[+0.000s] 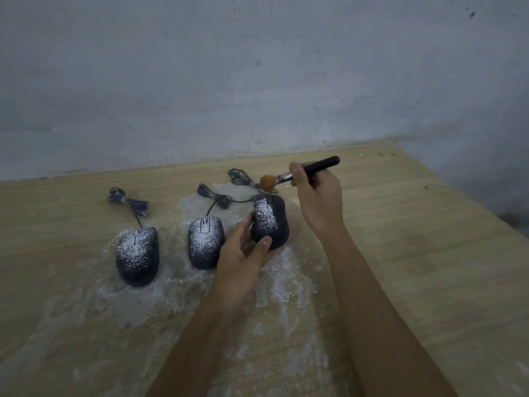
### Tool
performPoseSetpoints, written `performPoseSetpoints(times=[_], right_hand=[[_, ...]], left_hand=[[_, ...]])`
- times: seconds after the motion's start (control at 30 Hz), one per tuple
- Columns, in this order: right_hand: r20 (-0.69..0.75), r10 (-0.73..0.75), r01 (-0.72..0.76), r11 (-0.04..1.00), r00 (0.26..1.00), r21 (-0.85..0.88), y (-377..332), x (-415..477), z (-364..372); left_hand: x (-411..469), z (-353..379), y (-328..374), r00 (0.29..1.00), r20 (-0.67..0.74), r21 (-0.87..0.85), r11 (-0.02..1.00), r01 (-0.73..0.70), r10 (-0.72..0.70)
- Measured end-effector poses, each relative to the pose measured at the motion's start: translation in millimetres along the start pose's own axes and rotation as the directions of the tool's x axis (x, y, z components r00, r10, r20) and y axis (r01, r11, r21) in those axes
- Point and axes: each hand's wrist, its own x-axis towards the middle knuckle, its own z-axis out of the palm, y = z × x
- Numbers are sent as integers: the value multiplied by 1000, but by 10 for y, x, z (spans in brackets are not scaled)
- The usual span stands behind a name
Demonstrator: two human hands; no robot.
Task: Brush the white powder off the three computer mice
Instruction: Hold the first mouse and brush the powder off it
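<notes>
**Right mouse held up, brush held above it**

Three dark computer mice are seen on a wooden table (415,253), set in a row from left to right. The left mouse (137,255) and the middle mouse (204,243) are left lying flat, and both are covered with white powder. The right mouse (270,222) is gripped at its near end by the left hand (243,259), with the thumb pressed on top. White powder is seen only on its left half; its right half looks dark and clean.

A brush (300,171) with a black handle is held tight in the right hand (317,193). Its brown bristles are pointed left and kept just above the far end of the right mouse, not touching it.

Bundled cords (128,200) are laid behind the mice, near a grey wall (257,81). The cord of the right mouse is partly hidden by the brush. White powder (283,282) is spread on the table around and in front of the mice.
</notes>
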Motion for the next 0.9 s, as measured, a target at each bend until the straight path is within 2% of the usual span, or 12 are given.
performPoseSetpoints(times=[0.1, 0.23, 0.3, 0.5, 0.67, 0.83, 0.9], right_hand=[[-81, -14, 15, 1000, 997, 9, -22, 26, -35], [82, -64, 70, 995, 995, -73, -38, 2, -33], [113, -81, 88, 994, 990, -63, -56, -5, 2], [-27, -60, 61, 998, 998, 24, -49, 18, -46], [138, -90, 93, 995, 986, -17, -64, -4, -8], [11, -42, 41, 997, 999, 64, -69, 16, -25], [8, -47, 47, 998, 999, 50, -48, 37, -69]], left_hand=[[3, -1, -6, 1000, -4, 14, 1000, -4, 4], [-1, 0, -5, 1000, 14, 36, 999, -21, 20], [-5, 2, 0, 1000, 17, 38, 999, -27, 26], [-3, 8, 21, 1000, 18, 39, 999, -25, 24], [-2, 10, -5, 1000, 7, 46, 999, -19, 19], [-8, 8, 9, 1000, 17, 42, 999, -19, 19], [-10, 10, 10, 1000, 20, 34, 999, -14, 14]])
